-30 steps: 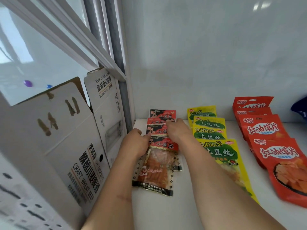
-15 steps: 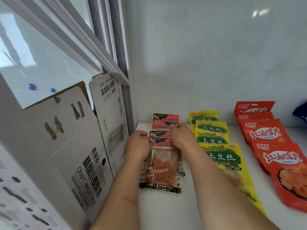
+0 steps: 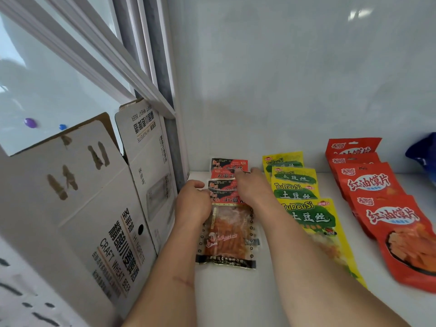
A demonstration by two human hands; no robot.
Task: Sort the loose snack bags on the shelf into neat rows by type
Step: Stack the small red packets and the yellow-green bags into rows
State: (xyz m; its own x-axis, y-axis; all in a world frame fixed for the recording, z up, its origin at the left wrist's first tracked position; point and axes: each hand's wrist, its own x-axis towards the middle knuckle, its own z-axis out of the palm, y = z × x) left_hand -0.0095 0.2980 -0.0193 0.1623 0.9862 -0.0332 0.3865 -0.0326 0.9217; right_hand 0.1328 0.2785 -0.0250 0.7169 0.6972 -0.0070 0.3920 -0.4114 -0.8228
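Right now both my hands are on the leftmost row of snack bags, low and centre-left in the frame. My left hand [image 3: 192,204] sits at the left edge of the red-and-black bags [image 3: 227,234], its fingers curled in against the edge of the stack; whether they actually pinch a bag I cannot tell, since the back of my hand hides them. My right hand [image 3: 253,188] lies palm-down over the upper right part of that same row, fingers fairly straight and close together, the tips pressing on the bags near the back of the white shelf [image 3: 236,298]. The front bag of this row lies flat, its clear window showing orange strips. Just right of my right forearm runs a row of yellow-and-green bags [image 3: 295,185], overlapping front to back. Further right, well apart, is a row of red bags [image 3: 368,185], and something blue [image 3: 423,154] shows at the right edge. A white cardboard box [image 3: 77,208] with open flaps fills the left side of the frame.
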